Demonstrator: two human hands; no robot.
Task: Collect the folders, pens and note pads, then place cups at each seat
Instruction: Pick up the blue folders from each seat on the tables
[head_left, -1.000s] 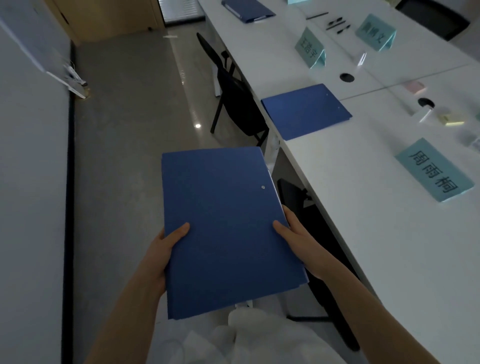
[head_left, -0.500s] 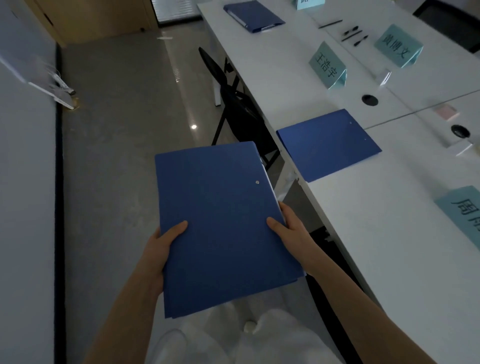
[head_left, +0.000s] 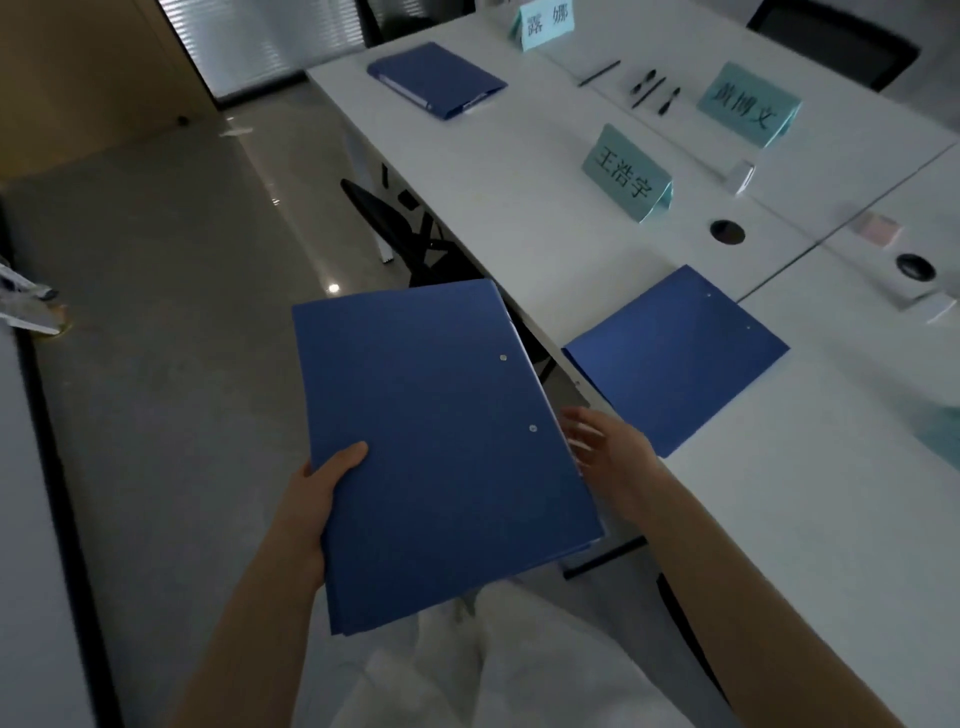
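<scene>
Left hand (head_left: 317, 499): grip pinching the lower left edge of a blue folder stack (head_left: 441, 447), thumb on the cover, held in the air over the floor beside the counter (head_left: 779, 545). Right hand (head_left: 605, 449): fingers spread, just off the stack's right edge, touching nothing visible. Second blue folder (head_left: 675, 358): flat on the counter's near edge, just past the right hand. Third blue folder (head_left: 436, 78): at the far end. Pens (head_left: 649, 91): near the teal name cards (head_left: 626, 174). Pink note pad (head_left: 878, 228): far right, blurred.
</scene>
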